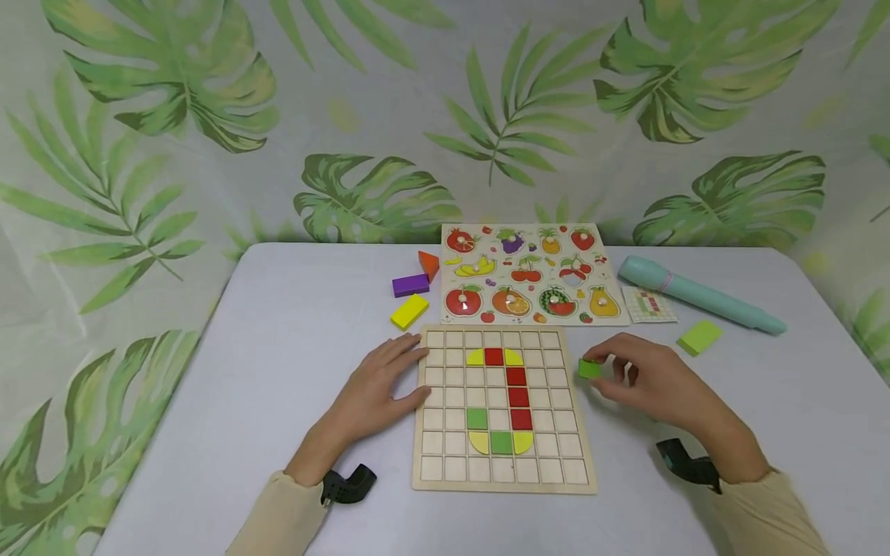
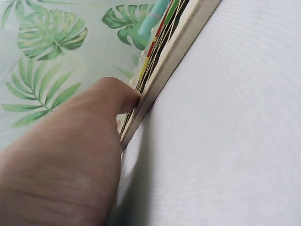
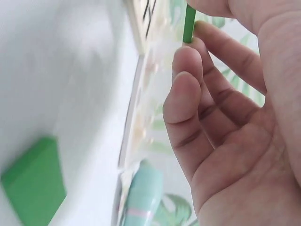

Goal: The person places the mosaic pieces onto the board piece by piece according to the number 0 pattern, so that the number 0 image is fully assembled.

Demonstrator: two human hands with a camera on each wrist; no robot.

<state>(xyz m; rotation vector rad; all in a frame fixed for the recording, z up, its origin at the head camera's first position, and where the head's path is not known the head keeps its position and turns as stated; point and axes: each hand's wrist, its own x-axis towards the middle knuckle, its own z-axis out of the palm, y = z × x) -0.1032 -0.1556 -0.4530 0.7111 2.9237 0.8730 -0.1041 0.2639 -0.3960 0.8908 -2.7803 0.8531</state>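
Note:
A wooden grid board [image 1: 445,467] lies flat on the white table, with red and green square tiles and yellow quarter-round tiles set in its cells. My left hand [image 1: 375,390] rests at the board's left edge, fingers and thumb touching the rim; the left wrist view has the thumb [image 2: 124,94] against that edge. Just right of the board, my right hand [image 1: 647,378] pinches a small green square tile [image 1: 589,369] between thumb and fingers. In the right wrist view this green tile [image 3: 189,23] appears edge-on at the fingertips.
Behind the board lies a fruit puzzle board [image 1: 501,313]. A patterned card [image 1: 650,305], a teal pen-shaped object [image 1: 702,293] and a light green block [image 1: 700,337] are at the right. Yellow [image 1: 409,311], purple [image 1: 411,286] and orange [image 1: 429,266] pieces sit at the back left.

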